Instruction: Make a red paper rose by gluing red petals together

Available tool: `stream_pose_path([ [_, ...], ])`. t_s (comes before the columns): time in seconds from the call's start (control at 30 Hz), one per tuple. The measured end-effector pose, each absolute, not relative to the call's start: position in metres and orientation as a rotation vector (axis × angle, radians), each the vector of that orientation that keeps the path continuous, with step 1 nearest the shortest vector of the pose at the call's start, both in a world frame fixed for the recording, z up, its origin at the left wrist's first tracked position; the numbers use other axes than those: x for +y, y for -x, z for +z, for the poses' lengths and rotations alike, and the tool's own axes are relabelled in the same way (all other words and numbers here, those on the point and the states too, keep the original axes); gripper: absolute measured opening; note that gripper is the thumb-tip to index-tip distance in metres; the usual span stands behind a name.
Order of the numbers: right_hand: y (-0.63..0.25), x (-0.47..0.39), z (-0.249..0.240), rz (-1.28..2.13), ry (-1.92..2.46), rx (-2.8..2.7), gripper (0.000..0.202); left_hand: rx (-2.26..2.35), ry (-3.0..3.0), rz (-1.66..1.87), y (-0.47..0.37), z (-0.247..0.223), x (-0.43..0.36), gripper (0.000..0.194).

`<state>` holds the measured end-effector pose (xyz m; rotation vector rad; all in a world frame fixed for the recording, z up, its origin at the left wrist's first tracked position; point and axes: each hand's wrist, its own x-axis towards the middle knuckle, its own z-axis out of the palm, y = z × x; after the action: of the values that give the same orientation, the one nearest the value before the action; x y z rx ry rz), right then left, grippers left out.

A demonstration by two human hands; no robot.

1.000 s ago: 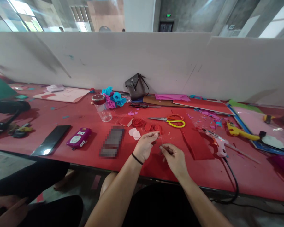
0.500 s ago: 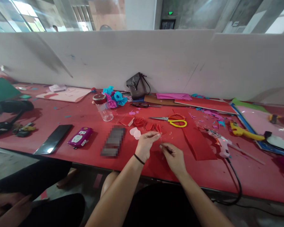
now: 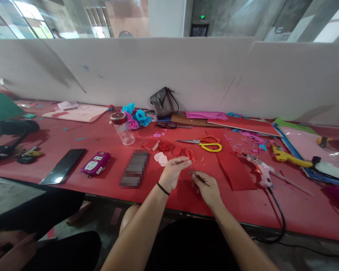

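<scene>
Red paper [image 3: 190,154], a small piece of it, stood at the fingertips of the left hand [image 3: 171,173], whose narrow grip pinched it above the worktop [image 3: 98,137]. A thin strand [image 3: 191,168] ran from there down to the right hand [image 3: 206,185], where thumb and forefinger closed on it; the hands were near each other but apart. A black band [image 3: 163,188] circled the left wrist. Just beyond the left hand lay more red pieces [image 3: 177,151], with pale pink cutouts [image 3: 159,158] to their left. Yellow-handled scissors [image 3: 210,146] rested beyond the right hand, blades pointing left. To the right of that hand lay a red sheet [image 3: 237,175], then a pink glue gun [image 3: 262,172] and, farther off, a yellow glue gun [image 3: 290,157]. On the left side were a pixelated dark object [image 3: 134,168], a purple case [image 3: 95,164] and a glossy black slab [image 3: 63,166]. A red-lidded clear jar [image 3: 125,133] stood beside blue and pink flowers [image 3: 141,117], and a dark bag [image 3: 162,105] rested against the pale partition [image 3: 124,71].
</scene>
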<state>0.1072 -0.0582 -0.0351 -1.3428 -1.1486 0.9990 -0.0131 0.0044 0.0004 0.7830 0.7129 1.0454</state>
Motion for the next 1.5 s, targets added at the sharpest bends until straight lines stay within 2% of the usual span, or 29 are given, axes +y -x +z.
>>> stream_pose_path([
  [0.13, -0.1077, -0.0578, -0.0384, 1.002, 1.322, -1.149, 0.04, 0.691, -0.762, 1.035, 0.0135, -0.0005, 0.0056, 0.024],
  [0.93, -0.1114, -0.0578, -0.0412, 0.992, 1.291, -1.243, 0.031, 0.694, -0.787, 1.024, 0.0162, 0.0017, 0.0063, 0.019],
  [1.5, -0.1095, -0.0584, -0.0366, 0.926, 1.314, -1.375, 0.028, 0.74, -0.73, 1.077, 0.0136, -0.0001, 0.0071, 0.029],
])
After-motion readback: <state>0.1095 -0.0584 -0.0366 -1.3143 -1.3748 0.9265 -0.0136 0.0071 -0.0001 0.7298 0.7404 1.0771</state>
